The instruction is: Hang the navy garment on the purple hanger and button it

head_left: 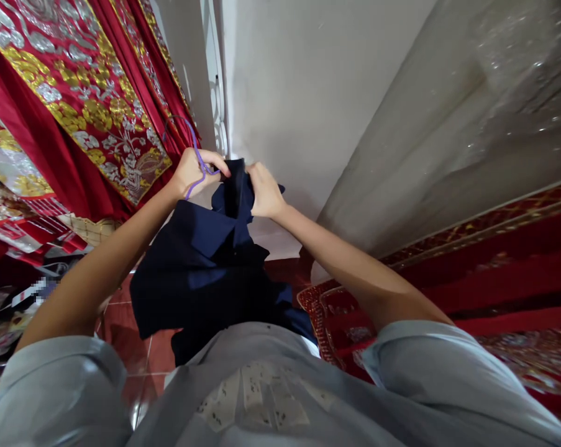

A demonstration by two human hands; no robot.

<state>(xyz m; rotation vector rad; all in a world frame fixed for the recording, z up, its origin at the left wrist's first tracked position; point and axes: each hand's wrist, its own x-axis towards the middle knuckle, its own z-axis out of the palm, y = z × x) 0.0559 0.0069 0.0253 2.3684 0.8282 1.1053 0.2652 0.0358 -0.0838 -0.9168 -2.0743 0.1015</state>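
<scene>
A dark navy garment (187, 273) hangs from both my hands in front of my body, its folds dropping toward the floor. My left hand (197, 172) pinches the upper left of its top edge. Looped around that same hand is a thin purple hanger (190, 131), with its dark hook sticking out up and left. On the other side, my right hand (264, 189) has its fingers curled over the top edge, and the fingertips are hidden behind the cloth. Between the two hands a short stretch of the edge stands up.
Red cloths with gold and silver embroidery (98, 112) hang at the left. A pale wall (308, 81) stands ahead, with clear plastic sheeting (448, 124) to the right. Red embroidered fabric (448, 292) lies at the lower right. Red floor tiles (152, 354) show below.
</scene>
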